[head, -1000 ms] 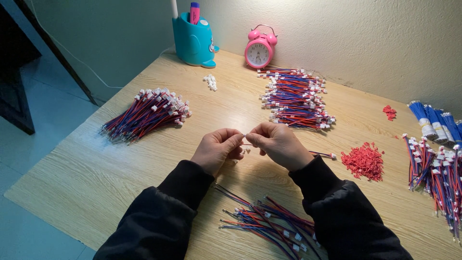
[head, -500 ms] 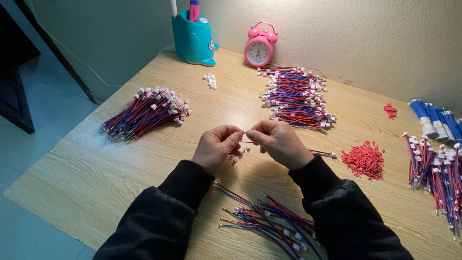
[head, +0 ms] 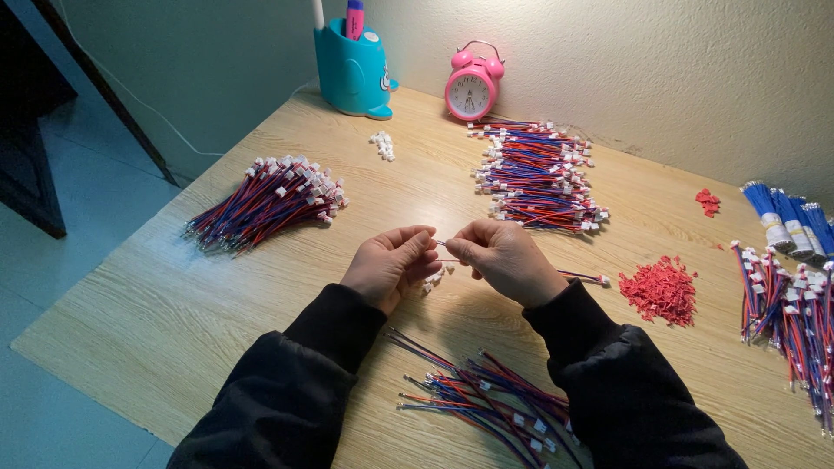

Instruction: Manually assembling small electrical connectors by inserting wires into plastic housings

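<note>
My left hand [head: 391,265] and my right hand [head: 502,259] meet over the middle of the wooden table [head: 156,321]. Their fingertips pinch the thin end of a red and blue wire lead [head: 584,277], which trails right from under my right hand to a white connector. A few small white connector housings [head: 437,276] lie on the table just below my left fingers. What my left fingertips hold is too small to tell.
Bundles of red and blue wires lie at the left [head: 265,202], at the back [head: 537,178], at the right edge [head: 790,308] and loose between my forearms [head: 478,399]. A pile of red bits [head: 660,289], a teal pen holder [head: 352,74] and a pink alarm clock [head: 473,85] stand around.
Both hands stay together in the same spot; only the fingers shift slightly on the wire end.
</note>
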